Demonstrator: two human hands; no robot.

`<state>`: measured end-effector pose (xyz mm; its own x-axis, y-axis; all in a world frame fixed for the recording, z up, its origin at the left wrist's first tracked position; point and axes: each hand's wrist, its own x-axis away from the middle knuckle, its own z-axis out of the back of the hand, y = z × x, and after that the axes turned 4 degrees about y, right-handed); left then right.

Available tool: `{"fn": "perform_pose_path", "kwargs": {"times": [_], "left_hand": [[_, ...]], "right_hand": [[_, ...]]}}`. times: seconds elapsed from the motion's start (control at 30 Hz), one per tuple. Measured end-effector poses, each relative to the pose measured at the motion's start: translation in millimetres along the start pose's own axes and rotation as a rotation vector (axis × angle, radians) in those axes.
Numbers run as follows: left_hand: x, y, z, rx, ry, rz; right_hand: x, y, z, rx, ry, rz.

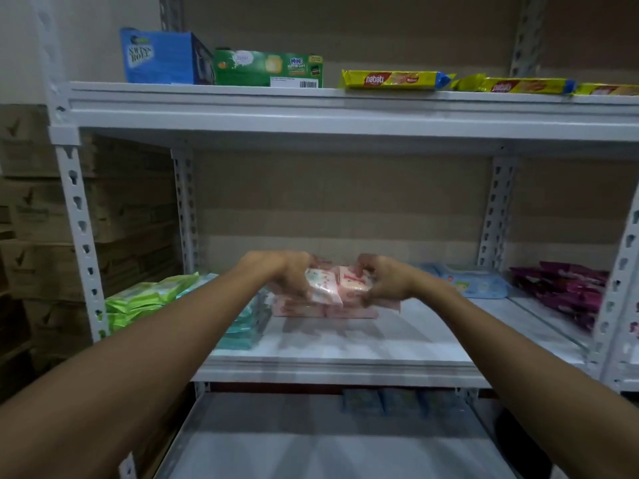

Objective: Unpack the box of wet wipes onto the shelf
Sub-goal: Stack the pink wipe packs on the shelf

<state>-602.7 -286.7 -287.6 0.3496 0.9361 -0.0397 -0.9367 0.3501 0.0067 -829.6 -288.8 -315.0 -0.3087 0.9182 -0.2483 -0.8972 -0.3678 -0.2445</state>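
Two hands on pink wipe packs [340, 288] | left hand [290, 273] grips one | right hand [383, 281] grips another | above pink stack [325, 310] on middle shelf [345, 350]

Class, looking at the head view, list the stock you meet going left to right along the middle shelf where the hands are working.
Green packs → teal packs → pink wet wipes packs, with the left hand and right hand on the top ones → light blue pack → purple packs.

a blue swiss roll box [162, 57], green muffin box [268, 68] and nabati wafers [396, 79] sit up top.
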Motion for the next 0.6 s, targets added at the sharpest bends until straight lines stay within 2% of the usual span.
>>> {"fn": "perform_pose_path", "kwargs": {"times": [0.2,0.43,0.6], "left_hand": [[-80.6,-27.2,-24.1,-0.143,-0.141,0.189],[-107.4,-37.5,-42.7,-0.006,-0.259,0.172],[-109.2,-28.9,-59.6,-0.163,-0.226,0.192]], "right_hand": [[-57.4,19.9,-25.3,-0.054,-0.070,-0.065],[-82.2,43.1,-63.3,-0.140,-0.117,-0.039],[-83.0,46.8,-82.0,-0.225,-0.068,0.003]]}}
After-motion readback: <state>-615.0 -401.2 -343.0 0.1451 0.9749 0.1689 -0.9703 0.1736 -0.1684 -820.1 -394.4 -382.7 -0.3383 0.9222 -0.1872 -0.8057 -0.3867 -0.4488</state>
